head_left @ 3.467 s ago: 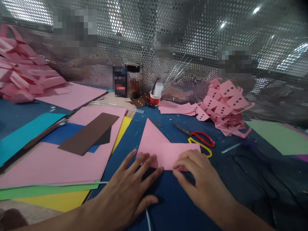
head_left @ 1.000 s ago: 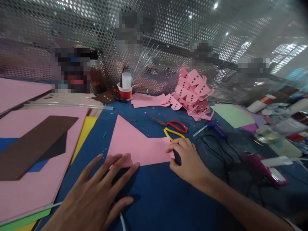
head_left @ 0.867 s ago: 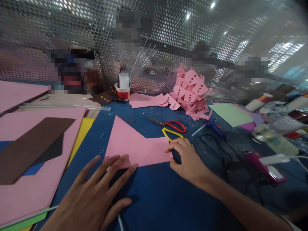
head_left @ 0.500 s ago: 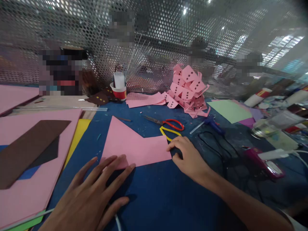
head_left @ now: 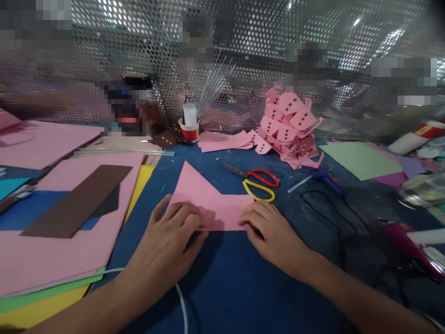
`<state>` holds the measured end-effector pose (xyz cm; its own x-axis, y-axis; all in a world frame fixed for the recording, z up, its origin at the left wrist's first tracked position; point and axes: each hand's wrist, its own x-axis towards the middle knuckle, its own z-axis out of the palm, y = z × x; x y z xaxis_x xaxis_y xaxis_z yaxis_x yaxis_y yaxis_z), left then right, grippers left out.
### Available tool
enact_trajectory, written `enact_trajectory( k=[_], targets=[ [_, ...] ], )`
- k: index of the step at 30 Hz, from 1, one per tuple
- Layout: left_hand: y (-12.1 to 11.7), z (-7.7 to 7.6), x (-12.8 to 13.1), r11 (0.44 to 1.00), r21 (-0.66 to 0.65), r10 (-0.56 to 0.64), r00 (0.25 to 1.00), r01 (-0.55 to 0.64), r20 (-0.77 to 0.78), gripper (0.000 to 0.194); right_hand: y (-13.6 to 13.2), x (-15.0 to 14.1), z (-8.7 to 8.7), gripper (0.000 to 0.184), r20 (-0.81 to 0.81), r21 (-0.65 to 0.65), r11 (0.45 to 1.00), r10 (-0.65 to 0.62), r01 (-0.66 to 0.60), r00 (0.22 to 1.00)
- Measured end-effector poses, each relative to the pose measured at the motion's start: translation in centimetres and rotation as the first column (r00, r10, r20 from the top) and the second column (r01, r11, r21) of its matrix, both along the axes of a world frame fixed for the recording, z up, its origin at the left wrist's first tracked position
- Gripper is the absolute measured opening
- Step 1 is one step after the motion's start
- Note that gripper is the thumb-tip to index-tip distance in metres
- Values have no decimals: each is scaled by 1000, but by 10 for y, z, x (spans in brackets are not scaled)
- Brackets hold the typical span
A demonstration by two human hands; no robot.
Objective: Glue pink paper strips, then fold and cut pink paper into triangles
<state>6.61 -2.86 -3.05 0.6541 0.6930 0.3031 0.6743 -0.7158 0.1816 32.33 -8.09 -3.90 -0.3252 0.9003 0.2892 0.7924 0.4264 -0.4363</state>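
A folded sheet of pink paper [head_left: 219, 208] lies on the blue table, with a pointed flap rising at its left and a straight band running right. My left hand [head_left: 170, 236] bends over its lower left part, fingers on top and thumb drawn in at the near edge. At the right end, my right hand [head_left: 274, 232] pinches the lower corner between curled fingers and thumb. Parts of the paper under both hands are hidden. Scissors [head_left: 257, 178] with one red and one yellow handle lie just beyond the right hand.
Left: pink sheets [head_left: 62, 260] under a brown paper strip [head_left: 83, 199]. Back: a paper cup [head_left: 190, 131], pink strips [head_left: 225, 140] and a pile of dotted pink paper pieces [head_left: 288, 125]. Right: a blue glue gun [head_left: 328, 181], a magenta device [head_left: 413, 246], green paper [head_left: 363, 160].
The view swung right, then partly back left. My left hand has gone from spread flat to bent fingers with the thumb drawn in. My right hand has closed on the paper's right corner.
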Motion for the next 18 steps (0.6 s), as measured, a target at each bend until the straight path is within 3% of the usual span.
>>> enact_trajectory(
  k=[10, 18],
  targets=[
    [5, -3, 21, 985, -87, 142, 988, -146, -54, 11, -2, 0, 2, 20, 13, -7, 1000, 3, -2, 1000],
    [4, -3, 18, 980, -150, 135, 991, -134, -4, 3, -1, 0, 0, 21, 0, -17, 1000, -5, 5, 1000]
  ],
)
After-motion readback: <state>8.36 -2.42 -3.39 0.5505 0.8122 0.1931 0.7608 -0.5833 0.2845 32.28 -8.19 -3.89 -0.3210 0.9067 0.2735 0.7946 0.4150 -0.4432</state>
